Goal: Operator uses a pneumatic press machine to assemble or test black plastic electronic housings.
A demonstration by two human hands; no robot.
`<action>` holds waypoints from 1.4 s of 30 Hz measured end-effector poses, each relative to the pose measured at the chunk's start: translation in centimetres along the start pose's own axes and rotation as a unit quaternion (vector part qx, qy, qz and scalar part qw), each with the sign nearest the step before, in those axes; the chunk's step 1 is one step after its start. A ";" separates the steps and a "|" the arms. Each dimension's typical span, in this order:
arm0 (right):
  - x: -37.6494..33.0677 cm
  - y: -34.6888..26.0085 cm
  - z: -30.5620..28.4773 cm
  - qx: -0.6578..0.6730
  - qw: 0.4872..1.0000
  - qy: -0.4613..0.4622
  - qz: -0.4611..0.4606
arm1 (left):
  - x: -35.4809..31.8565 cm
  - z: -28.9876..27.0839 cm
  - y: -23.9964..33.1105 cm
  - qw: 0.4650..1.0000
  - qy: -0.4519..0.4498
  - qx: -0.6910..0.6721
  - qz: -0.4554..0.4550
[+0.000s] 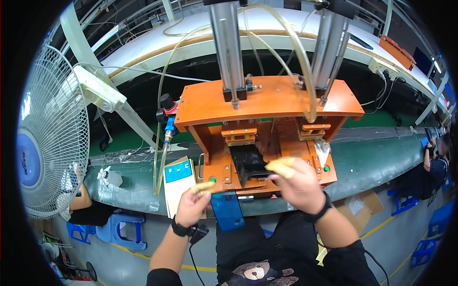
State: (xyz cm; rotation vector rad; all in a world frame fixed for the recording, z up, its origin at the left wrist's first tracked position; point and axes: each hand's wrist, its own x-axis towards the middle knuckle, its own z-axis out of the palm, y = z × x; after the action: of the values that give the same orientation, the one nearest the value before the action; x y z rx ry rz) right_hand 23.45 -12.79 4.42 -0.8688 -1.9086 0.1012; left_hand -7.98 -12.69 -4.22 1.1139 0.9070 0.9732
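Observation:
My right hand, with pale finger covers on its fingertips, is closed at the right edge of a dark, glossy flat part. That part sits tilted in the orange twin-cylinder press, below its left head. Left of it, my left hand has its thumb and fingers drawn together near a green button on the press base. Beside its thumb, a blue film-covered panel juts over the table's front edge. Whether those fingers touch the panel cannot be made out.
A white fan stands at the left. A cardboard sheet carrying a blue piece lies beside the press on the green table. Air hoses loop above. People sit at both sides near blue stools. An open carton is at lower right.

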 end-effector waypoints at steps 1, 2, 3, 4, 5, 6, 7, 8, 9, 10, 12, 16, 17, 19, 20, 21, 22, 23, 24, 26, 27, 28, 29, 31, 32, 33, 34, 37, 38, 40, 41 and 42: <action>-0.7 -0.6 -1.8 0.046 0.998 0.008 0.049 | 1.3 0.2 0.6 0.999 0.005 0.048 0.017; -1.5 -1.0 -4.2 0.080 0.992 0.019 0.093 | 2.7 0.5 1.3 0.996 -0.007 0.085 0.041; -3.0 -0.7 -6.4 0.117 0.983 0.029 0.138 | 4.0 0.7 1.7 0.990 -0.018 0.122 0.063; -5.2 -0.3 -8.7 0.162 0.964 0.080 0.195 | 5.6 1.1 2.0 0.987 -0.047 0.107 0.110; -8.0 0.4 -10.9 0.203 0.936 0.133 0.253 | 7.1 1.9 2.4 0.986 -0.044 0.126 0.104; -11.0 1.6 -13.1 0.304 0.895 0.195 0.262 | 8.4 2.5 2.9 0.985 -0.039 0.149 0.081; -14.1 3.2 -14.6 0.402 0.838 0.253 0.267 | 9.6 2.9 3.1 0.983 -0.030 0.174 0.058; -16.7 4.5 -15.9 0.413 0.811 0.303 0.283 | 10.8 3.4 3.4 0.980 -0.032 0.190 0.049; -19.0 5.9 -16.7 0.427 0.779 0.349 0.298 | 12.1 3.2 3.3 0.970 -0.034 0.228 0.083; -21.4 7.1 -17.7 0.483 0.735 0.356 0.315 | 12.9 3.9 3.9 0.966 -0.025 0.250 0.068; -24.0 8.2 -18.3 0.536 0.662 0.404 0.333 | 15.0 4.2 4.3 0.931 -0.018 0.347 0.108; -32.1 16.2 -19.1 0.482 0.591 0.520 0.385 | 17.8 3.6 3.7 0.850 0.002 0.524 0.064; -32.2 18.2 -18.7 0.477 0.576 0.538 0.389 | 18.5 2.4 2.9 0.814 -0.006 0.563 0.142; -31.5 22.9 -17.6 0.473 0.568 0.545 0.395 | 20.2 0.7 2.4 0.896 -0.049 0.435 0.076; -30.9 25.3 -16.9 0.471 0.563 0.545 0.404 | 20.3 0.7 2.2 0.866 -0.051 0.481 0.126; -29.9 27.6 -16.2 0.471 0.559 0.543 0.413 | 21.1 -0.2 1.8 0.863 -0.069 0.485 0.122; -28.9 29.8 -15.3 0.445 0.558 0.551 0.432 | 22.1 0.0 1.5 0.863 -0.073 0.484 0.122; -27.2 31.7 -14.3 0.426 0.553 0.553 0.454 | 22.1 -0.1 1.6 0.859 -0.072 0.491 0.122; -25.2 33.4 -13.3 0.414 0.552 0.540 0.482 | 22.7 0.1 2.0 0.856 -0.069 0.497 0.122; -21.7 36.9 -12.0 0.405 0.553 0.506 0.523 | 23.1 0.7 2.1 0.849 -0.070 0.509 0.121; -18.8 37.3 -11.8 0.433 0.532 0.439 0.580 | 22.3 0.2 1.9 0.845 -0.066 0.517 0.118; -15.8 37.1 -10.6 0.392 0.568 0.379 0.617 | 23.0 0.3 2.7 0.841 -0.060 0.525 0.113; -16.4 38.8 -11.8 0.403 0.597 0.297 0.627 | 23.7 1.1 2.5 0.839 -0.072 0.527 0.115; -13.1 36.7 -10.4 0.299 0.650 0.230 0.660 | 23.7 -0.7 3.8 0.832 -0.066 0.542 0.102; -13.4 35.8 -10.6 0.277 0.673 0.216 0.651 | 22.8 -0.4 2.9 0.829 -0.072 0.545 0.101; -13.9 34.9 -10.5 0.257 0.696 0.198 0.640 | 23.1 0.1 2.7 0.827 -0.073 0.549 0.100; -14.5 33.8 -10.3 0.256 0.692 0.193 0.647 | 22.6 -0.2 2.6 0.824 -0.076 0.552 0.098; -17.5 29.6 -10.6 0.244 0.732 0.165 0.614 | 22.4 0.1 2.3 0.819 -0.080 0.560 0.090; -18.8 28.2 -10.7 0.206 0.762 0.158 0.594 | 22.6 0.5 2.1 0.818 -0.083 0.562 0.089; -20.2 24.2 -10.6 0.162 0.798 0.152 0.560 | 22.6 0.3 2.1 0.814 -0.090 0.568 0.085; -20.5 22.2 -10.6 0.147 0.813 0.142 0.545 | 23.0 0.1 2.6 0.811 -0.093 0.571 0.086; -21.0 20.6 -10.0 0.156 0.822 0.157 0.525 | 23.2 0.5 2.4 0.809 -0.097 0.573 0.087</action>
State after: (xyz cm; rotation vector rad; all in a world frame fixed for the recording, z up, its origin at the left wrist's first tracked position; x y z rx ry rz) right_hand 47.60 -13.29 -15.15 -1.5001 -0.8802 0.8510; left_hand -0.56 9.48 -3.99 2.3025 1.2634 0.3444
